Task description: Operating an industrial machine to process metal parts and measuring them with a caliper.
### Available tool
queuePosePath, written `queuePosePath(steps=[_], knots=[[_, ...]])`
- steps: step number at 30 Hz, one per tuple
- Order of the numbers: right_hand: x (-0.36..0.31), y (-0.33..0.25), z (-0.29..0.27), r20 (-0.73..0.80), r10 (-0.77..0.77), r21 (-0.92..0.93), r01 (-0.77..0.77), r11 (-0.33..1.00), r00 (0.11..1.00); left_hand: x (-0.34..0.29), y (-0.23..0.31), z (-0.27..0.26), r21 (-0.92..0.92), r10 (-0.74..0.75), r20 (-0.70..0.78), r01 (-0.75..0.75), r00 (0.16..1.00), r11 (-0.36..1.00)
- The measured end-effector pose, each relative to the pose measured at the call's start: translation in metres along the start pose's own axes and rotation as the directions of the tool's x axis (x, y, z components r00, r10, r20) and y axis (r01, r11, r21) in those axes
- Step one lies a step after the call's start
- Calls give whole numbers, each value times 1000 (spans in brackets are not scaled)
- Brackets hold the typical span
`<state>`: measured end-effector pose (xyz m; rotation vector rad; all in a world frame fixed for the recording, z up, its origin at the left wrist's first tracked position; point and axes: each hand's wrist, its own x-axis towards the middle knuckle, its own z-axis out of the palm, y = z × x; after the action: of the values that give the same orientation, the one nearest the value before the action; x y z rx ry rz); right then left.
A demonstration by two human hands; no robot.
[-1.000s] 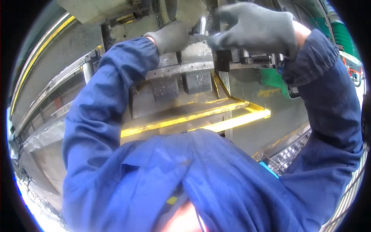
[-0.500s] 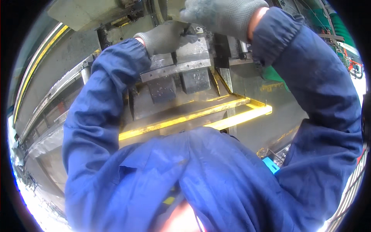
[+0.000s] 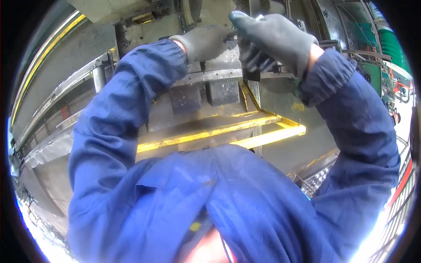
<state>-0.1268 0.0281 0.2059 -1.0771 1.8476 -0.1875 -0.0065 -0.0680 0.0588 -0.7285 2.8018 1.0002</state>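
1 gloved right hand (image 3: 281, 40) lower than before, near left hand (image 3: 206, 43)

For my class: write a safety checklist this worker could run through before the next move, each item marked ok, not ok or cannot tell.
1. Left hand gloved: ok.
2. Right hand gloved: ok.
3. Right wrist fully covered: not ok, bare skin shows.
4. Right sleeve clear of the yellow frame: ok, a gap shows between them.
5. Left hand's grip secure: cannot tell, its fingertips are hard to make out.
6. Hands clear of each other: cannot tell, they are close together and the right fingers are blurred.
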Motion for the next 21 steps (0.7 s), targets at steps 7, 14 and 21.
queuePosePath(steps=[7, 14, 21], knots=[[34, -41, 8, -11, 105, -220, -105, 970, 994, -6, -5, -8, -38, -60, 32, 61, 998, 997], [89, 1, -16, 146, -155, -629, 212, 748, 977, -7, -11, -10, -78, -78, 57, 82, 995, 994], [116, 1, -5, 679, -589, -280, 896, 345, 439, -7, -19, -9, 9, -24, 60, 24, 998, 1000]])
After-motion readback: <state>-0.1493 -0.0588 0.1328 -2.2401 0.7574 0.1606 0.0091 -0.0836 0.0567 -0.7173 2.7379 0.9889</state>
